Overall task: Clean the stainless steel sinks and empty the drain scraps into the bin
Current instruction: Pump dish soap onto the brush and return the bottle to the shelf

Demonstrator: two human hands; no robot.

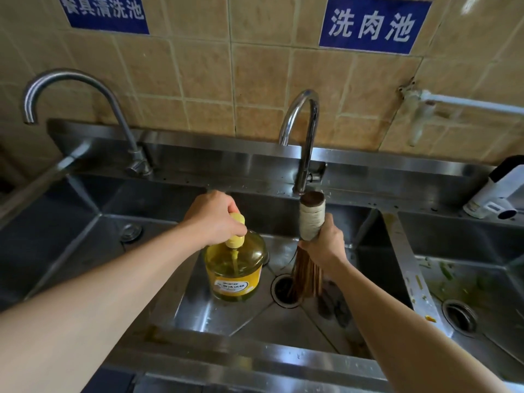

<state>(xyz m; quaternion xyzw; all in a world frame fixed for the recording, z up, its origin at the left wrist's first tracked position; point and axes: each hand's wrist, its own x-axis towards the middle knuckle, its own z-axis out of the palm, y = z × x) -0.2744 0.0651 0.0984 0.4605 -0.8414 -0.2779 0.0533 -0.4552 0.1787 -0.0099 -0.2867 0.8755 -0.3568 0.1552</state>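
My left hand [214,217] grips the yellow pump top of a clear detergent bottle [235,268] with a yellow label, held over the middle steel sink [243,316]. My right hand [326,245] holds a bamboo scrubbing brush [310,219] by its string-wrapped handle, upright, with its bristles pointing down at the middle sink's drain [285,292]. The right sink [482,282] has green and yellow food scraps on its floor around its drain [460,316]. The left sink [85,236] has a small drain [130,231].
Two curved taps rise behind the sinks, one at the left [79,109] and one in the middle [303,143]. A white device [499,194] lies on the back ledge at the right. The tiled wall carries blue signs [374,24].
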